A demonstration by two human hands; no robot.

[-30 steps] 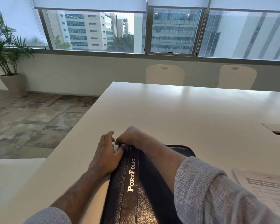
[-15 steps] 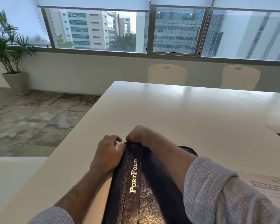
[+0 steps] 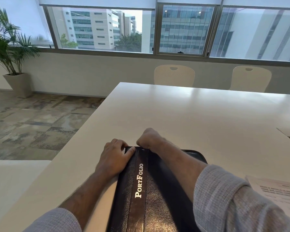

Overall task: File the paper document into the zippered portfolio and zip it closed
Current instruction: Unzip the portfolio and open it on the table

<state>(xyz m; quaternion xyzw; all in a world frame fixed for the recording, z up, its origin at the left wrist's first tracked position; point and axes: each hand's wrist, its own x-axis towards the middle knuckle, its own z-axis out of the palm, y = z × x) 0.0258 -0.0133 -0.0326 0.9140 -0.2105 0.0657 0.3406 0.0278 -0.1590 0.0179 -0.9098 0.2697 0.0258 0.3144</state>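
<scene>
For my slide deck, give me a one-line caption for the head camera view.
Both hands, left hand and right hand, work the far end of a black portfolio; the paper document waits beside it.

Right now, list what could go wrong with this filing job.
1. The right hand is bunched at the black portfolio's far corner; a hard tug might jam the zipper.
2. The paper document lies loose beside the right sleeve, which could sweep it aside.

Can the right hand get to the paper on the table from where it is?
Probably yes. The right hand is at the folder's far end, and the paper lies uncovered on the table beside that arm.
</scene>
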